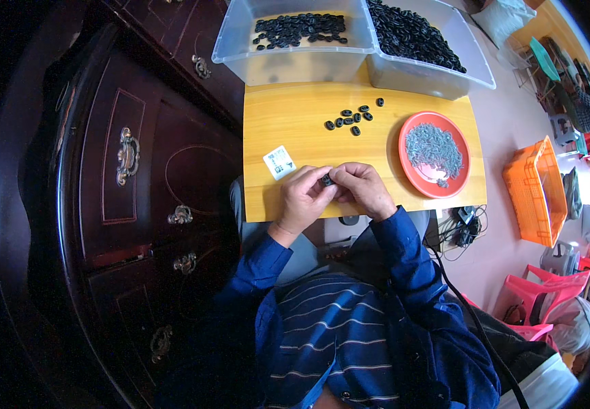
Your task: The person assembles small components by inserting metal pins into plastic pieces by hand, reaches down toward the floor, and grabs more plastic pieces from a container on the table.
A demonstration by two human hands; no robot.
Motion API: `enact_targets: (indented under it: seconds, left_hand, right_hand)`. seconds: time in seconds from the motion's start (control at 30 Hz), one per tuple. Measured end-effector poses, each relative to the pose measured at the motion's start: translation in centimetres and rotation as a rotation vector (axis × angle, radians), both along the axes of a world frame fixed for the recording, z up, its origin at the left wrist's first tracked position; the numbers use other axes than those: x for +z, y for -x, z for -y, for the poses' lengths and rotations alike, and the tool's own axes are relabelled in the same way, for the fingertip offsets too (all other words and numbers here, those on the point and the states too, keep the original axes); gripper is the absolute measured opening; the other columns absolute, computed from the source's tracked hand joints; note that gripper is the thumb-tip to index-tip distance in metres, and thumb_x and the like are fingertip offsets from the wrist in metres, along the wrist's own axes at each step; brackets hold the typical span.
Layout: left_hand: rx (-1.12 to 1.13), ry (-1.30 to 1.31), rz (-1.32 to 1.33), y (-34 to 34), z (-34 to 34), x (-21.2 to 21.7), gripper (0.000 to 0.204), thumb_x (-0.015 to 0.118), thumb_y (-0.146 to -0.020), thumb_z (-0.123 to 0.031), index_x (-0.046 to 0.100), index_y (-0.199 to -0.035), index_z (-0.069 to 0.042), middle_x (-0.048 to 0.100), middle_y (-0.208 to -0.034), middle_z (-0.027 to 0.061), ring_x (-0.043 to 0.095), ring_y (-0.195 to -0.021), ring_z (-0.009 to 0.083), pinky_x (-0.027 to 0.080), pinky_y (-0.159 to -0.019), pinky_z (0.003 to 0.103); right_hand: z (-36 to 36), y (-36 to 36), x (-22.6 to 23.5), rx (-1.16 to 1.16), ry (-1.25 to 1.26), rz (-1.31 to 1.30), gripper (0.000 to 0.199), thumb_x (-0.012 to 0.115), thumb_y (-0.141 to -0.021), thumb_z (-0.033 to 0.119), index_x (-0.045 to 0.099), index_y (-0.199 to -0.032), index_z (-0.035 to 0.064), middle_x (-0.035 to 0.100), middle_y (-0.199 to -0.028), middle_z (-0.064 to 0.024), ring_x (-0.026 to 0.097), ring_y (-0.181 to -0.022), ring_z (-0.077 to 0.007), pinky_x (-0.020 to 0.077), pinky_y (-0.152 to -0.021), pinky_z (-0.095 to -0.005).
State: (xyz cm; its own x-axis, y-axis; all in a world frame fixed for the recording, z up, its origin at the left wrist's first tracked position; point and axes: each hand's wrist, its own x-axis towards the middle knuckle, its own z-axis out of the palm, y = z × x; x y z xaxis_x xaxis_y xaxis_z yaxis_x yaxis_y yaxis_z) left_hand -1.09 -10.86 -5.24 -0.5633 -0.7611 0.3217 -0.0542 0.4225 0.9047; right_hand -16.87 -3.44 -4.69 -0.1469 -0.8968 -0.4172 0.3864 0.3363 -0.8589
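Near the front edge of the table, my left hand (302, 199) pinches a small black oval piece (328, 180) between thumb and fingers. My right hand (364, 189) meets it from the other side, its thumb and fingers closed at the same piece. Fingers cover most of the piece, and whether a small metal part is in it I cannot make out. Several loose black oval pieces with holes (348, 121) lie beyond my hands. To the right, a round red plate (407, 172) holds a heap of small silvery metal parts (437, 148).
Two clear plastic bins stand at the table's far side: the left bin (295, 65) and the right bin (431, 82) contain black pieces. A white printed card (279, 162) lies left of my hands. Dark wooden drawers (125, 157) flank the table; an orange crate (537, 194) sits on the right.
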Motion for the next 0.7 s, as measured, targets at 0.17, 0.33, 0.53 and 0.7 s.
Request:
enact_targets:
  seconds: [0.17, 0.33, 0.53, 0.7]
  left_hand:
    - [0.024, -0.094, -0.004, 0.03, -0.3, -0.25, 0.028, 0.077, -0.078, 0.0, 0.068, -0.104, -0.001, 0.066, -0.08, 0.0059, 0.062, -0.063, 0.0126, 0.05, -0.056, 0.027]
    - [0.015, -0.121, -0.034, 0.07, -0.27, -0.15, 0.025, 0.077, -0.08, -0.001, 0.067, -0.103, -0.001, 0.066, -0.08, 0.0053, 0.062, -0.063, 0.0118, 0.051, -0.056, 0.027]
    - [0.007, -0.014, -0.028, -0.06, 0.23, -0.3, 0.026, 0.077, -0.078, 0.0, 0.067, -0.102, 0.0, 0.066, -0.082, 0.0079, 0.063, -0.065, 0.0154, 0.051, -0.058, 0.029]
    - [-0.002, -0.039, -0.034, -0.07, 0.18, -0.33, 0.027, 0.077, -0.077, -0.001, 0.068, -0.102, 0.0, 0.066, -0.082, 0.0088, 0.063, -0.065, 0.0172, 0.051, -0.058, 0.03]
  right_hand:
    - [0.0, -0.12, -0.83, -0.031, 0.03, 0.005, 0.02, 0.065, -0.099, 0.023, 0.071, -0.093, 0.0056, 0.067, -0.078, 0.0018, 0.061, -0.064, -0.0043, 0.0498, -0.059, -0.0193]
    - [0.06, -0.35, -0.79, -0.066, 0.04, 0.023, 0.017, 0.066, -0.098, 0.021, 0.072, -0.093, 0.0054, 0.066, -0.078, 0.0021, 0.06, -0.063, -0.0045, 0.0501, -0.059, -0.0197]
    - [0.06, -0.08, -0.25, -0.032, 0.015, 0.044, 0.02, 0.065, -0.1, 0.024, 0.071, -0.095, 0.0058, 0.067, -0.079, 0.0015, 0.061, -0.065, -0.0055, 0.0527, -0.062, -0.0211]
    - [0.01, 0.11, -0.06, 0.002, -0.01, 0.019, 0.023, 0.063, -0.101, 0.028, 0.07, -0.096, 0.0066, 0.068, -0.08, 0.001, 0.064, -0.066, -0.0067, 0.0541, -0.063, -0.0217]
